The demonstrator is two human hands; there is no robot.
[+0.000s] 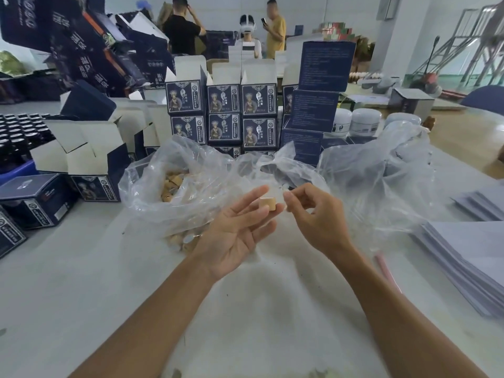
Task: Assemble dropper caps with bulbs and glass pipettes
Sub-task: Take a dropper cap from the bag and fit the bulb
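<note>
My left hand (234,230) pinches the tan dropper cap (266,205) lightly at frame centre; my right hand (313,214) grip is narrow, perhaps pinching something unclear. It could slip.

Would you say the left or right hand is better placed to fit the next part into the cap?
Probably the right hand: the left hand already holds the tan cap, and the right's pinched fingertips sit beside it.

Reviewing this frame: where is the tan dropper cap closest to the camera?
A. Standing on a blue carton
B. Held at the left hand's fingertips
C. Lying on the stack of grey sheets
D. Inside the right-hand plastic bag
B: the tan cap sits at the fingertips of the left hand, above the white table, with the right hand close beside it.
</note>
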